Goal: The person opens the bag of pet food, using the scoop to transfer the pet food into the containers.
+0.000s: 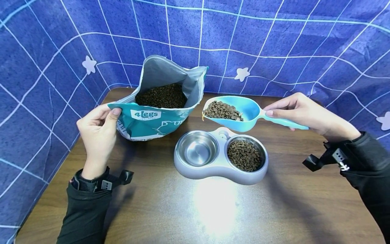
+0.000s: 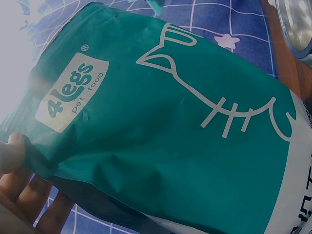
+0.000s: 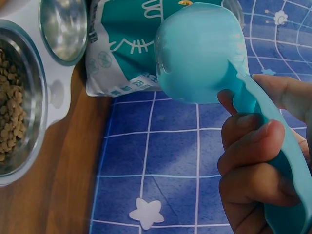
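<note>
My left hand (image 1: 99,130) pinches the upper left edge of a teal pet food bag (image 1: 146,123), thumb in front. The bag's mouth gapes, and brown kibble fills part of the inside. My right hand (image 1: 300,110) grips the handle of a light blue scoop (image 1: 243,108), which carries a heap of kibble (image 1: 221,110) towards its front lip. The scoop is up behind a grey double bowl (image 1: 220,171). Its left steel bowl (image 1: 198,149) is bare inside, while kibble (image 1: 245,156) lies in the right one. In the right wrist view, several fingers curl round the scoop handle (image 3: 287,161).
Everything stands on a brown wooden table (image 1: 152,206). A blue cloth (image 1: 189,30) with white grid lines and pale stars hangs behind and at the left. Black straps with small camera mounts sit on both wrists.
</note>
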Tool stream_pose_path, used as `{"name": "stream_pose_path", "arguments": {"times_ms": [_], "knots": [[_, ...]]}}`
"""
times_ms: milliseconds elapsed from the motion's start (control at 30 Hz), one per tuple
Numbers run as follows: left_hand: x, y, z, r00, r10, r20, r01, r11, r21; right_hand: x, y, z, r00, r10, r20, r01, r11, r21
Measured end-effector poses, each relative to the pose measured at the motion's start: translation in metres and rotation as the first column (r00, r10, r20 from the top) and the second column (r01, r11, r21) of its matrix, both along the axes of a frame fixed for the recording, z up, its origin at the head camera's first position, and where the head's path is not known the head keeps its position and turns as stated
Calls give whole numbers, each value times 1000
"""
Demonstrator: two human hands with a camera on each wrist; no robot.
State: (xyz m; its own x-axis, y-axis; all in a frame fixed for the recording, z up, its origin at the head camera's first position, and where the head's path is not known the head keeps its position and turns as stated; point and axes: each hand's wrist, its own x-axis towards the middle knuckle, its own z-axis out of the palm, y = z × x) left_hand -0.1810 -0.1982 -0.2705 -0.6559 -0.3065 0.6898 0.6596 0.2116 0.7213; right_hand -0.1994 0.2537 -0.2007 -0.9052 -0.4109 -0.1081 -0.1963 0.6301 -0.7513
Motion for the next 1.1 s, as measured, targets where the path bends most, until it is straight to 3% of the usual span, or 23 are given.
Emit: {"name": "stream_pose_path", "arguments": {"times_ms": [567,833,1100], "knots": [[1,0,0,1000,-12,7,12,1000,4,-3,-11,-21,994,54,90,-55,998,8],[2,-2,1,1000,27,13,-26,999,-44,-7,-16,-31,987,116,112,-121,992,41],[2,-1,-1,1000,15,13,-15,1000,-17,-11,-22,-42,976,196,95,-200,979,39]]}}
